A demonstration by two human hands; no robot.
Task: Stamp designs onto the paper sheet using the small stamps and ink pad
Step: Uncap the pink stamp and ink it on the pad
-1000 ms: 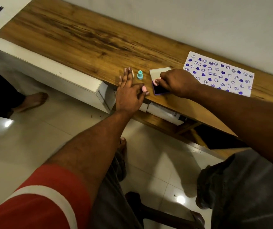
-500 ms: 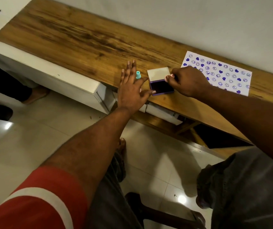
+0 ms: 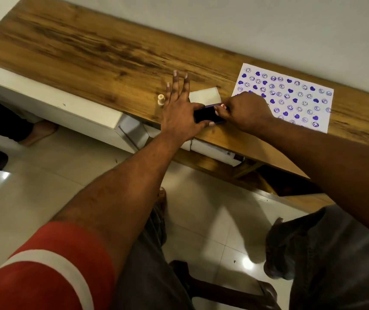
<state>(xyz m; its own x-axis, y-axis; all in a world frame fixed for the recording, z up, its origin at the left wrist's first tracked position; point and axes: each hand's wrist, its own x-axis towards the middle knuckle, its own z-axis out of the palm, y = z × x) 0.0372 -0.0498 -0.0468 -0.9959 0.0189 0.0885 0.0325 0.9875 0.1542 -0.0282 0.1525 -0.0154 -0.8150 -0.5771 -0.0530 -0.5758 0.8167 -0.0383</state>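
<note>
A dark purple ink pad (image 3: 205,114) lies near the front edge of the wooden desk, its white lid (image 3: 204,95) hinged open behind it. My left hand (image 3: 180,115) grips the pad's left side between thumb and index finger, the other fingers stretched out flat. My right hand (image 3: 245,113) has curled fingertips pinching the pad's right edge. A small cream stamp (image 3: 161,100) stands upright just left of my left hand. The white paper sheet (image 3: 302,86) lies to the right, covered with several purple hearts and smiley faces; my right hand hides its near-left corner.
The wooden desk (image 3: 103,54) runs along a white wall. A white cabinet (image 3: 71,113) stands below its front-left edge. Someone's foot (image 3: 38,133) is on the tiled floor at far left. My knees and a chair leg sit below.
My left hand slid right and took hold of the ink pad's left side. My right hand closed in on its right edge. The cream stamp is uncovered; the teal stamp is out of sight.
</note>
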